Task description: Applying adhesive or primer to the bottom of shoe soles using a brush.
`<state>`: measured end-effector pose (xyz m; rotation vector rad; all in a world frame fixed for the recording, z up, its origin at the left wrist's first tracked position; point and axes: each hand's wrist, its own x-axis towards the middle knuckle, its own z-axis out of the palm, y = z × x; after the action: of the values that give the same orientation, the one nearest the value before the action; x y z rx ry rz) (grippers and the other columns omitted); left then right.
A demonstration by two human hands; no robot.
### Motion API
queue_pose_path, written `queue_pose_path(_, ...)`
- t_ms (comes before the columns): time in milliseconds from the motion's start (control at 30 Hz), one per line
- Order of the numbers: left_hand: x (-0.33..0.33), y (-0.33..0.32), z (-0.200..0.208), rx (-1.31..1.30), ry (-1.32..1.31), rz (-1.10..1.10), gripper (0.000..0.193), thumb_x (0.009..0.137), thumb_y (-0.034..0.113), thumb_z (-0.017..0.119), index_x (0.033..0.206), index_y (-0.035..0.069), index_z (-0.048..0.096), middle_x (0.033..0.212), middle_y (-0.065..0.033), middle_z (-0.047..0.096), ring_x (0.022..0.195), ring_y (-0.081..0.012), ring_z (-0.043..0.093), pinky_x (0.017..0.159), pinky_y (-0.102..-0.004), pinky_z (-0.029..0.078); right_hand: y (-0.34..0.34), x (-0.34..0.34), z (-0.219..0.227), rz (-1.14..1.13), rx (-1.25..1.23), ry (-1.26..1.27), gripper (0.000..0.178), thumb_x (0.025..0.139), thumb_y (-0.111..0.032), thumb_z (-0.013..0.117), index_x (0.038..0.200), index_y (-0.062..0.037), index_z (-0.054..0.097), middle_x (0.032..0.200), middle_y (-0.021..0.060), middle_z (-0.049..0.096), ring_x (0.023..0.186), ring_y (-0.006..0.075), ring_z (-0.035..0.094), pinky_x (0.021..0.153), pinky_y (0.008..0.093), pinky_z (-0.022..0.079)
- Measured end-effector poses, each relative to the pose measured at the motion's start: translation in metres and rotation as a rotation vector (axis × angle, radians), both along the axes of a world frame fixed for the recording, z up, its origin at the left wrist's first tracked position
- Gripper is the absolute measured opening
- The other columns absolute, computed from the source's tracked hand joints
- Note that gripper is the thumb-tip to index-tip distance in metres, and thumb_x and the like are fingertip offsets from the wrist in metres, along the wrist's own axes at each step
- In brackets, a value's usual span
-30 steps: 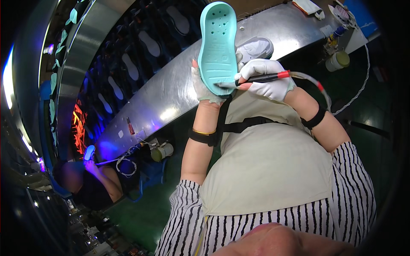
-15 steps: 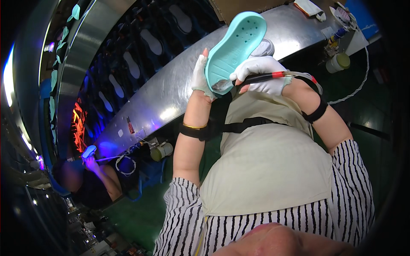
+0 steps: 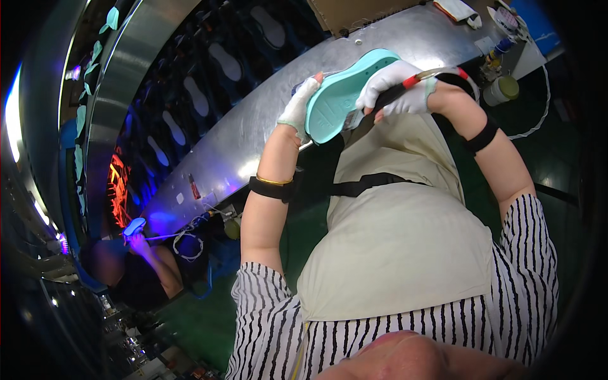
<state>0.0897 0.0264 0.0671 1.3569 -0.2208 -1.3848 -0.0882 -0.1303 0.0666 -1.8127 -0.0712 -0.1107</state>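
From where I stand, the turquoise moulded foam shoe sole is up in the air between the worker's two hands, over the near edge of the long shiny metal desk. The left hand, in a white fingerless glove, is clamped on its left side, fingertips at the rim, which presumably leaves the inner face and the right edge free to reach. The sole leans, rounded heel end toward the body and the other end up and away to the right, perhaps to offer that edge to the tool.

The right hand, gloved alike, is closed around a black-handled brush with red bands, pen-fashion, likely for fine control. The brush's tip sits right by the sole's right edge; I can't tell whether they touch. A tube arches back over the wrist, which would put it out of the work's way.

A brown cardboard box sits on the desk's far side, well clear of the elbows, and pale sole-shaped pieces line the dark machinery beyond.
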Motion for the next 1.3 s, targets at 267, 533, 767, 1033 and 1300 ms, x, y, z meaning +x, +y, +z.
queue_pose_path(267,-0.006,0.004,-0.025,-0.469,0.294,0.052,0.067,0.088,0.056,0.044,0.129,0.003,0.047,0.121,-0.0203,0.056,0.106,-0.0347,0.059,0.088,-0.0504,0.051,0.021,-0.001,0.001,-0.325,0.427,-0.062,0.01,0.08,-0.003,0.07,0.088,-0.0029,0.065,0.091,0.003,0.066,0.087,0.0089,0.061,0.077,0.0253,0.051)
queue_pose_path(533,-0.024,0.006,-0.045,-0.774,0.803,0.3,0.074,0.088,0.06,0.035,0.136,0.005,0.041,0.127,-0.0216,0.052,0.112,-0.0398,0.054,0.095,-0.0494,0.045,0.05,0.003,0.003,-0.319,0.463,0.145,0.012,0.083,-0.013,0.07,0.088,-0.0042,0.063,0.084,0.0011,0.065,0.076,0.0088,0.059,0.071,0.0244,0.048)
queue_pose_path(767,-0.034,0.007,-0.052,-0.833,0.636,0.321,0.063,0.087,0.051,0.041,0.13,0.005,0.048,0.124,-0.019,0.056,0.108,-0.0351,0.057,0.095,-0.0445,0.046,0.067,0.015,-0.002,-0.445,-0.163,-0.383,0.014,0.076,-0.011,0.072,0.086,-0.0081,0.063,0.079,0.0053,0.061,0.074,0.0177,0.06,0.069,0.0289,0.047)
queue_pose_path(1033,-0.039,0.012,-0.051,-0.642,0.524,0.488,0.057,0.087,0.048,0.041,0.123,0.005,0.053,0.115,-0.0151,0.06,0.1,-0.0292,0.061,0.089,-0.0413,0.05,0.05,0.024,0.002,-0.596,0.243,-0.202,0.011,0.081,-0.012,0.07,0.088,-0.0056,0.064,0.084,0.0027,0.063,0.079,0.0075,0.058,0.073,0.0243,0.048)
queue_pose_path(1300,-0.045,0.017,-0.038,-0.81,0.471,0.233,0.059,0.089,0.048,0.039,0.127,0.005,0.049,0.119,-0.014,0.058,0.105,-0.0287,0.059,0.093,-0.043,0.049,0.047,0.024,0.002,-0.492,0.17,-0.306,0.012,0.077,-0.004,0.073,0.087,-0.0049,0.067,0.089,0.0051,0.064,0.083,0.0137,0.063,0.076,0.0267,0.05)
